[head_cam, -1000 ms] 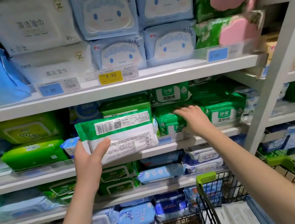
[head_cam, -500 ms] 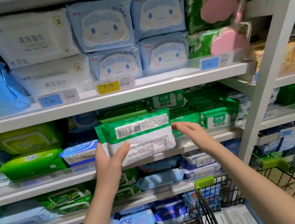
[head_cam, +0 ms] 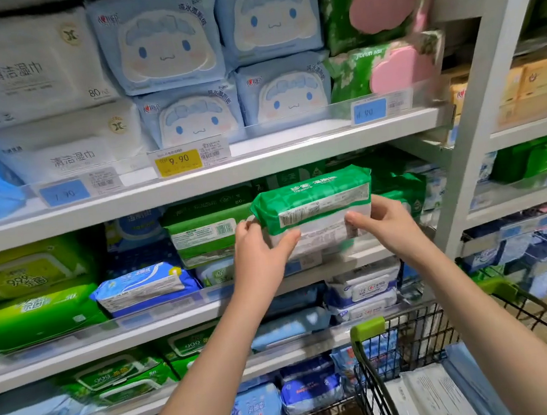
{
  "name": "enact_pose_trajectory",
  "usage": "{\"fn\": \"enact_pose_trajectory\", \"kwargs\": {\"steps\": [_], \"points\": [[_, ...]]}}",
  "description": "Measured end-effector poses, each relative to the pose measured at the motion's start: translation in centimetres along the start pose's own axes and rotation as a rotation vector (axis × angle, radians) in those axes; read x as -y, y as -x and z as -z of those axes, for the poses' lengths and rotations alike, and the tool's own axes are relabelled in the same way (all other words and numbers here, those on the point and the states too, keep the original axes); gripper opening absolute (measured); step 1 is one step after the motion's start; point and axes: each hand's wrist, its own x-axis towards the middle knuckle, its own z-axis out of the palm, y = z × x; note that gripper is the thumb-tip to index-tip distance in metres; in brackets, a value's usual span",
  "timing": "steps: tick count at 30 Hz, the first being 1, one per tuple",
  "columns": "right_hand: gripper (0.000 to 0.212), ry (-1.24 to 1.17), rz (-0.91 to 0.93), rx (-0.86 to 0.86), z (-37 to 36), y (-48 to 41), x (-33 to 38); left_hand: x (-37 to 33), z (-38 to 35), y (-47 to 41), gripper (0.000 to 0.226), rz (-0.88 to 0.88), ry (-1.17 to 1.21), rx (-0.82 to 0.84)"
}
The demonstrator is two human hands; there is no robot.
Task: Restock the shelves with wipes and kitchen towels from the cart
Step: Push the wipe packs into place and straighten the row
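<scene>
A green and white pack of wipes (head_cam: 313,209) is held up at the mouth of the second shelf (head_cam: 175,316), barcode side toward me. My left hand (head_cam: 261,257) grips its left end, thumb across the front. My right hand (head_cam: 381,225) grips its right end. Behind the pack, more green packs (head_cam: 397,188) lie stacked on that shelf. The black wire cart (head_cam: 403,346) stands at the lower right with white and blue packs (head_cam: 433,394) inside.
The top shelf (head_cam: 259,160) carries white, pale blue cartoon-face and green-pink packs behind price tags. Yellow-green and blue packs fill the second shelf's left. A white upright post (head_cam: 480,106) separates the neighbouring rack. Lower shelves hold more wipes.
My left hand has carried the green pack rightward and in toward the second shelf. My right hand left the shelved packs and took hold of the pack's right end.
</scene>
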Motion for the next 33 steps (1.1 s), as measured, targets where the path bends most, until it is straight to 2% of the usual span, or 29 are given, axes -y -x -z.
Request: {"fn": "enact_pose_trajectory", "kwargs": {"steps": [6, 10, 15, 19, 26, 33], "points": [[0.017, 0.085, 0.035, -0.066, 0.2, -2.7, -0.2, -0.9, -1.9, -3.0, 0.039, 0.047, -0.025, -0.046], [0.011, 0.171, -0.02, -0.075, -0.9, -4.9, -1.9, -1.7, -3.2, -4.3, 0.049, 0.068, -0.12, -0.049], [0.03, 0.21, -0.054, -0.115, -2.2, -5.4, -2.7, -2.1, -3.7, -3.7, 0.071, 0.088, -0.173, -0.017], [0.024, 0.314, -0.028, -0.119, -2.1, -5.3, -3.0, -2.1, -4.6, -0.5, 0.085, 0.068, -0.155, 0.011], [0.028, 0.419, -0.051, -0.107, -1.9, -6.0, -2.6, -1.7, -4.3, -2.2, 0.085, 0.04, -0.102, 0.153], [0.031, 0.472, -0.189, -0.098, -2.2, -7.4, -2.8, -1.1, -3.9, -3.0, 0.085, 0.005, -0.112, 0.23]]}}
